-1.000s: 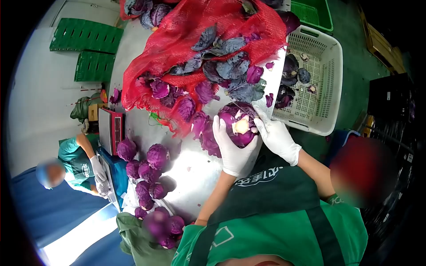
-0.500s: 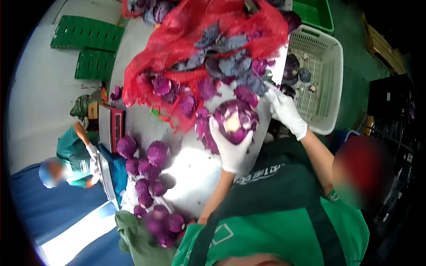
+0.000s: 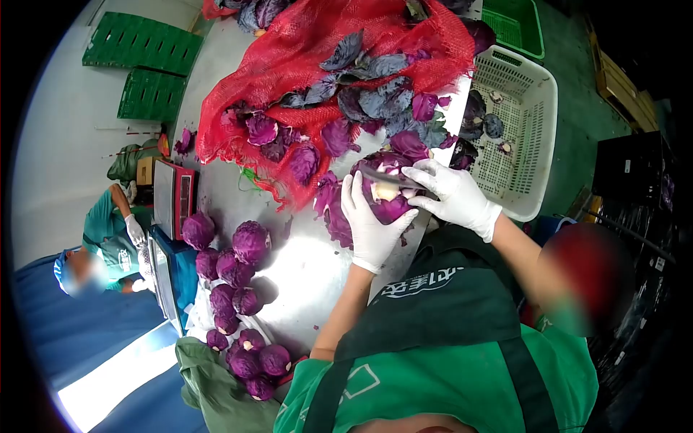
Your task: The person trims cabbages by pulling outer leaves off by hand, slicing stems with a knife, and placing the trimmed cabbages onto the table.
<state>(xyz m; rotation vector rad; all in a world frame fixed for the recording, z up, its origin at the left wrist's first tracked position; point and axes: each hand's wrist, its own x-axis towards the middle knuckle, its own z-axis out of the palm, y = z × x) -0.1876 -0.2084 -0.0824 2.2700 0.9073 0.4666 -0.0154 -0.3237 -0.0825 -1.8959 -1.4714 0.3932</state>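
Observation:
A purple cabbage (image 3: 390, 208) rests stem end up near the table's edge. My left hand (image 3: 369, 232), in a white glove, is wrapped round its near left side. My gloved right hand (image 3: 453, 193) grips a knife (image 3: 388, 177), whose dark blade lies across the top of the cabbage beside the pale stem. The handle is hidden in my fingers. Loose purple leaves (image 3: 336, 220) lie against the cabbage's left side.
A red mesh bag (image 3: 253, 79) with dark outer leaves (image 3: 386, 101) spreads over the far table. Trimmed cabbages (image 3: 251, 242) stand at left, near a co-worker (image 3: 115, 242) and a scale (image 3: 173, 198). A white crate (image 3: 538, 155) holding scraps stands right.
My right hand has brought the knife left, from beside the leaves onto the cabbage's stem end. My left hand stays on the cabbage. The co-worker's arms have shifted.

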